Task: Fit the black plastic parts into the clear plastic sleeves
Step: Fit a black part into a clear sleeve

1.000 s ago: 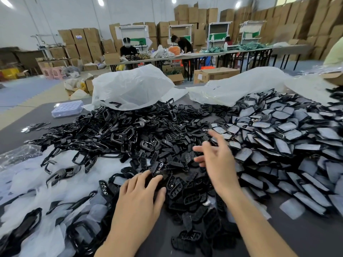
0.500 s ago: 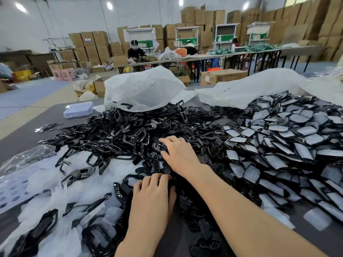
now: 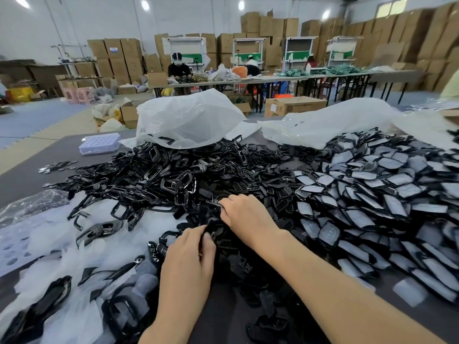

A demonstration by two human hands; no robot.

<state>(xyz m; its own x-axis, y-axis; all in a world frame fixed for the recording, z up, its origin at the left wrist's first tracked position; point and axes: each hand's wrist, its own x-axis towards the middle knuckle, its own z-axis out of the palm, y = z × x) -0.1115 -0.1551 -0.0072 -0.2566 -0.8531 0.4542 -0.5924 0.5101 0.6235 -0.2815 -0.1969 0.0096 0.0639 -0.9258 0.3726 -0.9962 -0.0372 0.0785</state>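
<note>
A big heap of loose black plastic parts [image 3: 173, 180] covers the middle of the grey table [image 3: 29, 175]. Clear plastic sleeves [image 3: 62, 234] lie in a pale pile at the left front. On the right spreads a pile of sleeved parts [image 3: 372, 202]. My left hand [image 3: 188, 261] has its fingers curled round a black part [image 3: 213, 225] at the heap's near edge. My right hand [image 3: 246, 214] lies just beyond it, fingers bent down onto the same cluster of black parts; what they grip is hidden.
Two large white plastic bags [image 3: 188, 120] lie at the table's far side. A small clear lidded box [image 3: 99, 144] stands at the far left. Beyond are long tables with seated people [image 3: 178, 70] and stacked cardboard boxes [image 3: 295, 105].
My right hand came back from the sleeved pile on the right to the middle of the heap, close to my left hand. My left hand's fingers curled round a black part.
</note>
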